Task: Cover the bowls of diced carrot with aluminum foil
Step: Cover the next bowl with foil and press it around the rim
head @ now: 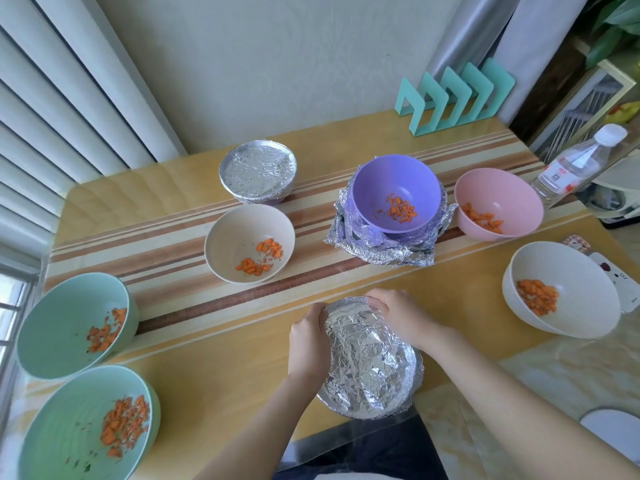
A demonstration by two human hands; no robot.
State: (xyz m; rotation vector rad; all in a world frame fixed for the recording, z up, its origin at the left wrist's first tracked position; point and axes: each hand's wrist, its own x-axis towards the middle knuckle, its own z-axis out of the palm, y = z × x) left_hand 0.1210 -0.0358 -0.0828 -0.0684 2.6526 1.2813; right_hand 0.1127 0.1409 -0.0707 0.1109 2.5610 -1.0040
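A foil-covered bowl point(370, 362) sits near the table's front edge. My left hand point(310, 344) curls round its left rim, and my right hand point(398, 313) grips the far rim, fingers folded over the foil. A second foil-covered bowl point(258, 173) stands at the back. A purple bowl point(396, 192) with diced carrot sits on crumpled foil sheets point(377, 247). Uncovered bowls with carrot: beige point(249, 242), pink point(498, 204), white point(561, 289), and two green ones point(72, 323) point(86, 424).
A teal rack point(457, 95) stands at the back right corner. A clear plastic bottle point(578, 164) lies at the right edge beside an appliance. A white card point(616, 282) lies behind the white bowl. Blinds hang on the left.
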